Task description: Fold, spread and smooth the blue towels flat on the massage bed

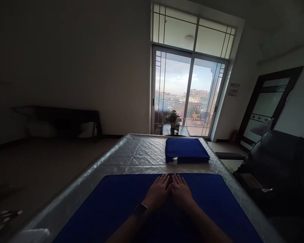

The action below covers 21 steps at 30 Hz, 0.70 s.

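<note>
As I watch, the left hand [159, 189] and right hand [180, 191] lie palms-down at lower centre of the frame, fingers straight, close-set and gripping nothing, on the blue cloth [111, 202] near its far edge; even pressure from flat palms would likely serve best.

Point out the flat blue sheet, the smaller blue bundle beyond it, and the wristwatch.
Blue sheet [111, 204]: head view, on its uncovered left part.
Blue bundle [186, 148]: head view, on the middle of its top.
Wristwatch [141, 209]: head view, on its dark face.
</note>
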Available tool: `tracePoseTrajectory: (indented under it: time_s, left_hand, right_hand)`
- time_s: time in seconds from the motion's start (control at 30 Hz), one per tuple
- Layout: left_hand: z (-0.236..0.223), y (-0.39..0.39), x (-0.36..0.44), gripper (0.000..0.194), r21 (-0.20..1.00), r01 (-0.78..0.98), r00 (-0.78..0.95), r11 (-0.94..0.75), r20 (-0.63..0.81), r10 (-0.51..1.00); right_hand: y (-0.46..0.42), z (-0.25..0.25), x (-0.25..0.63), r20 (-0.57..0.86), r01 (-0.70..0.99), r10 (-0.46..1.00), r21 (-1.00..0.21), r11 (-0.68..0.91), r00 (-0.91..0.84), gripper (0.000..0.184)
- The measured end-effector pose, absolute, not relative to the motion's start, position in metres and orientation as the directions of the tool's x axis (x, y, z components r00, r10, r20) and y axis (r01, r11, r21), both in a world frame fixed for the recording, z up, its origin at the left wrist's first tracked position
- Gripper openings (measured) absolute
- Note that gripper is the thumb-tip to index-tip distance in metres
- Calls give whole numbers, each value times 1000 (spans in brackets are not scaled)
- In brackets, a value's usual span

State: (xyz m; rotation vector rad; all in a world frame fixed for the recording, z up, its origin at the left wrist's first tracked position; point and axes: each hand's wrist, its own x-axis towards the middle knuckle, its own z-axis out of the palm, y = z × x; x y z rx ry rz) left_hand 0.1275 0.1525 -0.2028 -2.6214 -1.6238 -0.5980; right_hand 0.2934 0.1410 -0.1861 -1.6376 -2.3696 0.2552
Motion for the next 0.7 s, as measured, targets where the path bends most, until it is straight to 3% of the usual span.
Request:
tracePoseTrajectory:
  time_s: [0.13,0.4,0.7]
  left_hand:
    - [-200,152,126,70,201,872,381,-446,290,878]
    - [-192,158,71,76,190,941,264,-279,99,959]
    - [-204,170,-23,69,86,979,177,-186,111,978]
  right_hand:
    - [141,-183,298,90,898,944,-292,330,-318,65]
    - [147,-179,370,-7,959,985,-231,165,-172,68]
    - [165,-208,472,78,998,996,-53,45,-41,61]
